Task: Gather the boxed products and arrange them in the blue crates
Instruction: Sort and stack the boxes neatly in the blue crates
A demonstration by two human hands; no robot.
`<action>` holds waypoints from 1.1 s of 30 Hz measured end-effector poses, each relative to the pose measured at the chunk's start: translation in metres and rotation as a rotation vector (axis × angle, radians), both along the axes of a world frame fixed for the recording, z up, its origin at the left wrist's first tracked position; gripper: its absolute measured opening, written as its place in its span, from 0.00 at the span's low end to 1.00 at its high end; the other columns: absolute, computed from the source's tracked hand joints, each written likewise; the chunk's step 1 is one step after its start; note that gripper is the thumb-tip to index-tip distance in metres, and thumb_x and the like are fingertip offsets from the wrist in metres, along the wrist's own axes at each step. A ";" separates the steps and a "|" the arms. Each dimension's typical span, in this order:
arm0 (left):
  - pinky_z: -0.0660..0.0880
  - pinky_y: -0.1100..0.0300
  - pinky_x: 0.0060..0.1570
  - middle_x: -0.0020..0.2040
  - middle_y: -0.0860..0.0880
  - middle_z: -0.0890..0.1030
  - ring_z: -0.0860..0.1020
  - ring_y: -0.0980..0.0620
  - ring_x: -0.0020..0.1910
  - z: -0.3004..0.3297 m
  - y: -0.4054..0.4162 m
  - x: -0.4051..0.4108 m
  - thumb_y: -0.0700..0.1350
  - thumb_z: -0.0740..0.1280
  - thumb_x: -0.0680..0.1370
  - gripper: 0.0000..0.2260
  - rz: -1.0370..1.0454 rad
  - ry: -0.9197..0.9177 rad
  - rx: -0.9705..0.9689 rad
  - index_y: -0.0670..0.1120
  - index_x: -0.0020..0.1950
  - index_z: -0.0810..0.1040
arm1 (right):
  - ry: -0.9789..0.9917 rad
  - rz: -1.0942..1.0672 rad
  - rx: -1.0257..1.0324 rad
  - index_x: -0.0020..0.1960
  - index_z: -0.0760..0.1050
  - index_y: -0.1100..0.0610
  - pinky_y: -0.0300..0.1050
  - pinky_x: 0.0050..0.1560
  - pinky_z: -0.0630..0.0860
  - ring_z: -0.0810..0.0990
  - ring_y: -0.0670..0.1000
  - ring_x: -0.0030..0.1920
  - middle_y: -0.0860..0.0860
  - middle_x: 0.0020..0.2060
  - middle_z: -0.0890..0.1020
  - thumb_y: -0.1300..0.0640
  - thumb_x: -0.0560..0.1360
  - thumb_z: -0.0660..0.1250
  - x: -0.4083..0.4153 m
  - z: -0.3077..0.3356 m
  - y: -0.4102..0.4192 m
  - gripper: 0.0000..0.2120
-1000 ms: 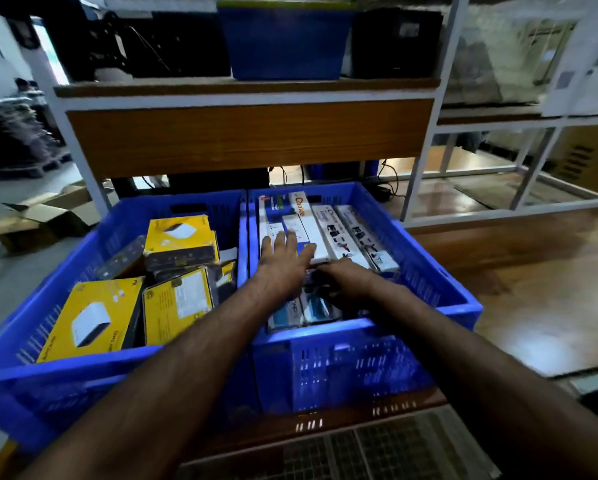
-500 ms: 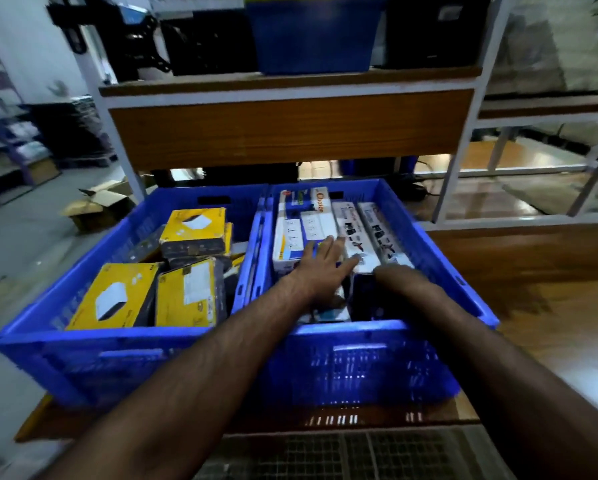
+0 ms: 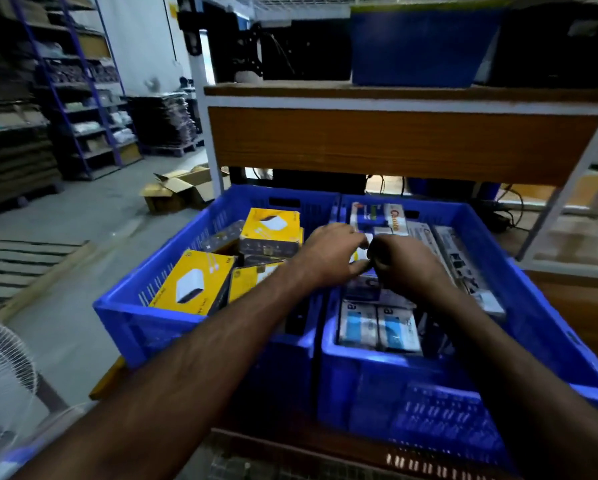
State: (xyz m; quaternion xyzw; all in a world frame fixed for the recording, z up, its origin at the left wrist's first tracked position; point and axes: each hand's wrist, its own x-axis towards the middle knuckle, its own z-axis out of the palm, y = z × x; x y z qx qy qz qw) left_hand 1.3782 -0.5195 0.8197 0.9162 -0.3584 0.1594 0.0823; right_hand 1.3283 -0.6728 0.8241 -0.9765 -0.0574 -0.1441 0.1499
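1. Warehouse shelving and flattened cardboard filled the background, with an open carton on the floor behind the left crate.
2. Two blue crates sat side by side under a wooden shelf, the right crate touching the left one.
3. Yellow boxes lay loosely in the left crate; long white boxes and blue-and-white boxes were packed in rows in the right one.
4. Both hands met over the right crate. The left hand curled its fingers around a small white box; the right hand was curled beside it, but whether it gripped anything I could not tell.
5. Judging from the crates, most boxes were already in; the left crate's jumble probably needed tidying.
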 end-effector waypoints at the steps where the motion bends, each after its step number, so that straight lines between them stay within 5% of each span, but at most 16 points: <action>1: 0.71 0.50 0.59 0.57 0.45 0.80 0.74 0.43 0.60 0.003 0.010 0.007 0.56 0.64 0.76 0.18 0.013 0.001 -0.007 0.49 0.61 0.77 | -0.007 0.003 0.006 0.46 0.77 0.56 0.51 0.40 0.75 0.80 0.61 0.44 0.57 0.42 0.82 0.58 0.74 0.61 0.007 0.003 0.010 0.06; 8: 0.72 0.51 0.56 0.58 0.46 0.79 0.74 0.44 0.60 0.027 0.104 0.067 0.54 0.64 0.78 0.14 0.175 0.001 -0.053 0.51 0.60 0.78 | -0.037 0.086 0.108 0.54 0.75 0.60 0.48 0.43 0.69 0.79 0.60 0.50 0.59 0.48 0.82 0.55 0.77 0.66 0.073 0.015 0.087 0.10; 12: 0.72 0.48 0.58 0.61 0.41 0.76 0.73 0.39 0.62 0.026 0.166 0.118 0.50 0.62 0.78 0.14 0.433 0.059 -0.011 0.48 0.61 0.76 | 0.077 0.028 0.145 0.66 0.70 0.57 0.46 0.46 0.68 0.76 0.62 0.55 0.63 0.55 0.76 0.44 0.77 0.64 0.118 0.005 0.123 0.23; 15: 0.65 0.43 0.65 0.68 0.38 0.68 0.66 0.36 0.68 0.010 0.197 0.148 0.49 0.63 0.77 0.18 0.641 0.177 0.102 0.49 0.66 0.71 | 0.116 -0.064 0.340 0.73 0.64 0.53 0.47 0.60 0.69 0.72 0.61 0.65 0.62 0.66 0.69 0.37 0.77 0.61 0.129 -0.012 0.145 0.31; 19: 0.65 0.40 0.65 0.74 0.34 0.58 0.64 0.31 0.69 -0.021 0.218 0.163 0.44 0.59 0.79 0.20 0.781 0.350 0.062 0.46 0.72 0.66 | 0.209 -0.112 0.528 0.73 0.63 0.45 0.44 0.61 0.64 0.68 0.55 0.69 0.56 0.69 0.68 0.25 0.70 0.56 0.132 -0.032 0.149 0.38; 24: 0.74 0.47 0.56 0.65 0.37 0.68 0.73 0.36 0.61 -0.028 0.212 0.153 0.42 0.62 0.80 0.18 0.837 0.307 0.075 0.42 0.69 0.71 | 0.267 -0.042 0.469 0.75 0.60 0.46 0.49 0.66 0.67 0.70 0.57 0.67 0.57 0.69 0.70 0.31 0.71 0.60 0.135 -0.029 0.140 0.36; 30: 0.72 0.51 0.50 0.66 0.39 0.69 0.73 0.39 0.60 -0.031 0.203 0.131 0.43 0.61 0.79 0.17 0.901 0.336 0.076 0.41 0.68 0.71 | 0.412 0.039 0.363 0.72 0.62 0.54 0.49 0.55 0.71 0.73 0.56 0.59 0.58 0.67 0.71 0.40 0.76 0.62 0.137 -0.005 0.128 0.30; 33: 0.74 0.51 0.51 0.65 0.38 0.67 0.73 0.38 0.59 -0.028 0.200 0.115 0.43 0.63 0.79 0.18 0.916 0.310 0.141 0.42 0.68 0.71 | 0.487 0.035 0.277 0.71 0.61 0.56 0.47 0.53 0.66 0.72 0.57 0.60 0.60 0.68 0.70 0.36 0.76 0.60 0.142 0.004 0.128 0.32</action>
